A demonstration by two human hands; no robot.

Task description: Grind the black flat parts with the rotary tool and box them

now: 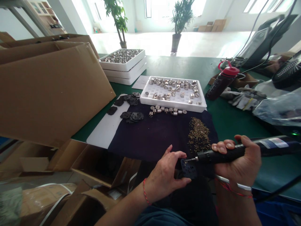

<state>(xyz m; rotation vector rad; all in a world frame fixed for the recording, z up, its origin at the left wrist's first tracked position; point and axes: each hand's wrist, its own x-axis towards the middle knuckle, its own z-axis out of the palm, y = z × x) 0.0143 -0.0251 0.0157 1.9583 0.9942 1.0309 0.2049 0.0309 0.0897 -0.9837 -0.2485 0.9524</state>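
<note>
- The left hand [164, 175] covers 1 edge of the dark plate [188, 169]; I can't tell what sits behind it.
- Where the bit [191, 159] meets the plate, the detail is too small for me.
- The right hand [242, 169] hides part of the black driver [216, 155], whose rear end leaves my view at the right.
- I can't count the brassy bits [199, 133]: too tiny.
- The top tray [125, 66] hides the contents of those below.
- My left edge cuts off the large carton [54, 91].
</note>
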